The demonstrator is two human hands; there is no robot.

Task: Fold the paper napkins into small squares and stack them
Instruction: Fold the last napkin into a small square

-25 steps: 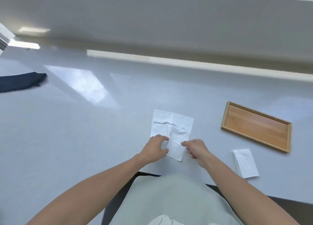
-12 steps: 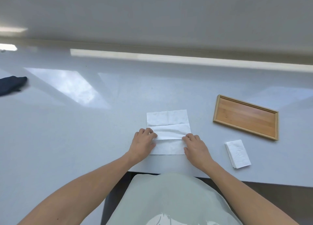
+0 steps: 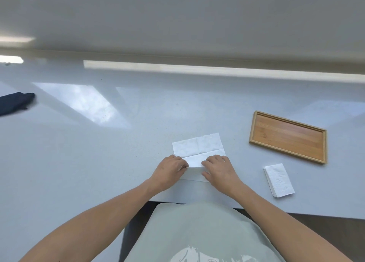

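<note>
A white paper napkin (image 3: pixel 198 146) lies on the pale grey table (image 3: pixel 98 153) just in front of me, its near flap folded up toward the middle crease. My left hand (image 3: pixel 170 169) sits on the fold's left end with curled fingers pinching the paper. My right hand (image 3: pixel 219 168) presses flat on the right part of the folded flap. A stack of folded white napkins (image 3: pixel 279 180) lies to the right, near the table's front edge.
An empty wooden tray (image 3: pixel 286 137) lies at the right, behind the stack. A dark cloth (image 3: pixel 13 104) sits at the far left edge. The table's front edge runs just below my hands, with my torso under it.
The napkin went from a crumpled diagonal sheet to a squared one with its near flap folded up. Both hands have since slid inward along the fold toward each other.
</note>
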